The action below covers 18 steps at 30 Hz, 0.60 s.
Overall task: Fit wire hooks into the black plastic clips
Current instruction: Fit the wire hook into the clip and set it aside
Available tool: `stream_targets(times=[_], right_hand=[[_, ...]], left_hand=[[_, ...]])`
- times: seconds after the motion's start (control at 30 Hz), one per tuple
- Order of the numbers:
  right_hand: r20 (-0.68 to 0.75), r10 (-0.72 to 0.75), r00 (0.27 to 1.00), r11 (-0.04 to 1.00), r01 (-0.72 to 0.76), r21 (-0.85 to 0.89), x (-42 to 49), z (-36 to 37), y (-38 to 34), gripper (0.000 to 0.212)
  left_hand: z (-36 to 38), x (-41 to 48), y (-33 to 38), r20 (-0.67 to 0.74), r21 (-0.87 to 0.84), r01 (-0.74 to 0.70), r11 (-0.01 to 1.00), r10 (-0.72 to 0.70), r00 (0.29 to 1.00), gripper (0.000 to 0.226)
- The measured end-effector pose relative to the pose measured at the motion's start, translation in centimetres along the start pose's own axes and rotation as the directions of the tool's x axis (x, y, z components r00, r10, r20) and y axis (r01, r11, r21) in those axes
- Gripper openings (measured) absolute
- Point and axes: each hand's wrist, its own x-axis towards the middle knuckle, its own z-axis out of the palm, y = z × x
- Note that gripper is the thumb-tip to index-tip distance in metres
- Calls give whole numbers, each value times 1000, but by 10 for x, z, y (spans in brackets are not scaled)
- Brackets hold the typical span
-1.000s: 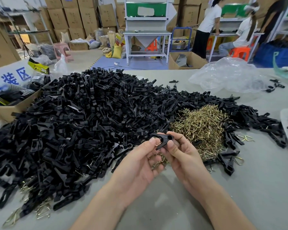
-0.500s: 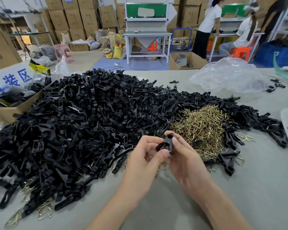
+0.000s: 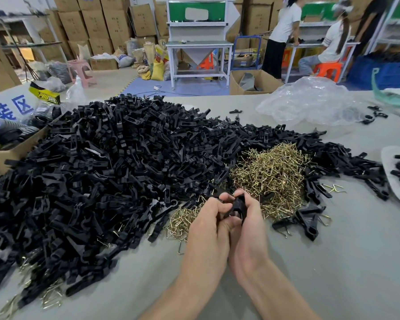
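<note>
A black plastic clip (image 3: 236, 207) sits between both hands, just above the grey table. My left hand (image 3: 207, 224) curls its fingers round the clip's left side. My right hand (image 3: 252, 225) grips the clip from the right, thumb and fingers wrapped on it. Any wire hook in the clip is hidden by the fingers. A huge heap of black clips (image 3: 106, 176) fills the table to the left and beyond. A pile of brass wire hooks (image 3: 271, 174) lies just beyond my right hand, with a smaller scatter of hooks (image 3: 181, 221) left of my left hand.
A few clips with hooks (image 3: 306, 221) lie right of my hands. A crumpled clear plastic bag (image 3: 310, 102) sits at the far right, a cardboard box (image 3: 12, 153) at the left edge, a white tray (image 3: 388, 172) of clips at the right edge. People work at benches behind.
Both hands have drawn together and closed round the clip, which has turned from lying flat between the fingertips to standing upright inside the grip.
</note>
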Motion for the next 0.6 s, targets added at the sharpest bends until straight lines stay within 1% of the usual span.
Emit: stream_targets(times=[0.2, 0.3, 0.37, 0.43, 0.53, 0.6], right_hand=[[-15, -54, 998, 994, 53, -101, 1, 1, 5, 24], [19, -82, 996, 987, 84, -137, 1, 1, 8, 30], [58, -117, 991, 978, 125, -168, 1, 1, 11, 34], [74, -128, 989, 981, 137, -137, 2, 2, 11, 32], [81, -39, 996, 999, 39, -3, 5, 0, 5, 26], [103, 25, 994, 1000, -26, 2, 5, -5, 0, 25]], left_hand=[[1, 0, -6, -19, -25, 16, 1000, -16, 1000, 31], [0, 0, -11, -48, -33, 33, 999, -35, 998, 31], [-1, 2, -13, -82, -92, 65, 994, -72, 994, 34], [-2, 4, -13, -91, -118, 76, 990, -87, 992, 34], [-4, 8, -12, -42, -118, 82, 990, -88, 995, 29], [-7, 10, -12, -10, -180, 85, 980, -88, 996, 26]])
